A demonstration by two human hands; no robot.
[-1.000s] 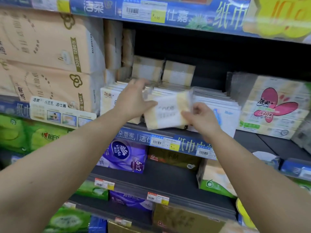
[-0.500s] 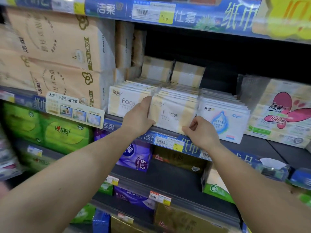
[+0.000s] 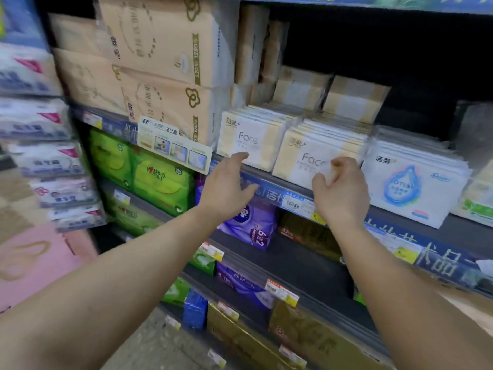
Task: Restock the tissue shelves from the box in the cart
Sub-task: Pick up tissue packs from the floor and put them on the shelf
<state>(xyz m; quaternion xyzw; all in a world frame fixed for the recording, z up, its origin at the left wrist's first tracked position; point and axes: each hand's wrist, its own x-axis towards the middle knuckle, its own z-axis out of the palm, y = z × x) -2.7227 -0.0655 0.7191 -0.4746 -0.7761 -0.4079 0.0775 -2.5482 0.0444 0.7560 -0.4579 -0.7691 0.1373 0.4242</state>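
Head view shows both of your hands in front of the middle shelf, and they hold nothing. A second ago they carried a cream tissue pack up to the row. Half a second ago they pressed it flat against the front of the pile. Now the pack with "Face" on it stands at the front of its row, leaning back on the packs behind it.

Your left hand is open with the fingers spread, just below the other "Face" row on the left. It looks like it is just clear of that pack, or only brushing it. Your right hand is loose and half curled, right in front of the pack you put down. Its fingertips are at the pack's lower corner, but they do not pinch it.

So this pack looks done. It sits next to the white packs with the blue drop on the right, close but in its own row.

The cart and its box are not in this picture. I think your next job is to turn back and get another pack.
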